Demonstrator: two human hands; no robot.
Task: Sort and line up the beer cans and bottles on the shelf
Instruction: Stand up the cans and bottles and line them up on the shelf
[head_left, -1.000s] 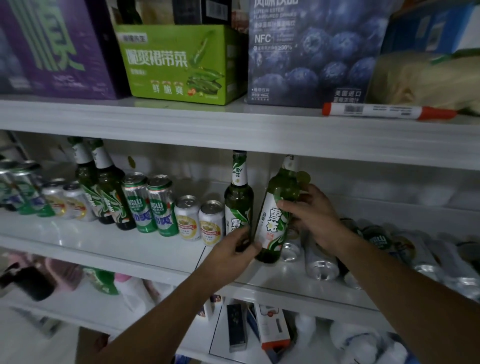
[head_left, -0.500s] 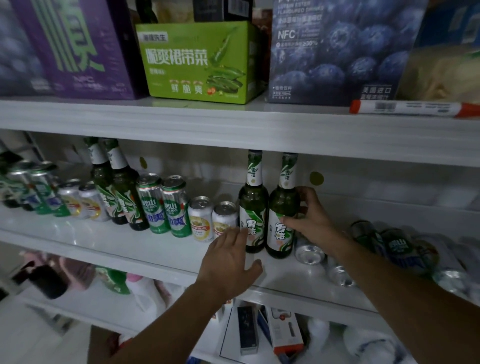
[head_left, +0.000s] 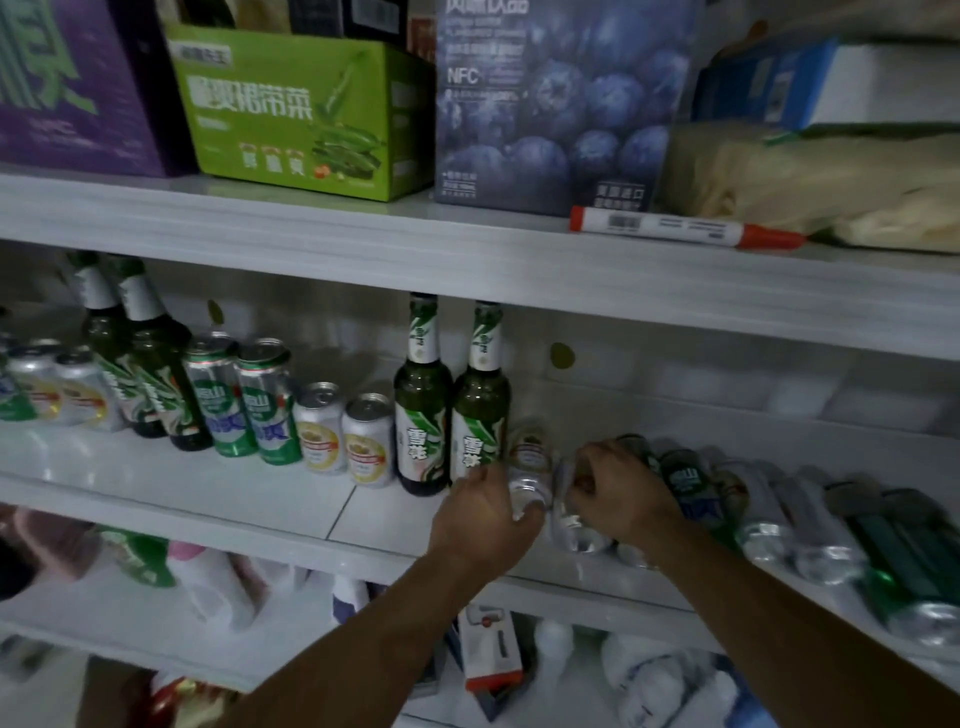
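A: Where are the hands?
B: Left hand (head_left: 485, 512) curls around a lying silver can (head_left: 529, 478) beside two upright green beer bottles (head_left: 478, 410). Right hand (head_left: 621, 491) grips another lying can (head_left: 576, 530) on the white shelf (head_left: 218, 493).

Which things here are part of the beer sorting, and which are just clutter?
Job: standing green bottles, upright cans, lying cans, left hand, right hand.
Clutter: red marker, green box, blueberry box.

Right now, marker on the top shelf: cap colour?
Orange-red caps on both ends of the marker, white barrel; head view.
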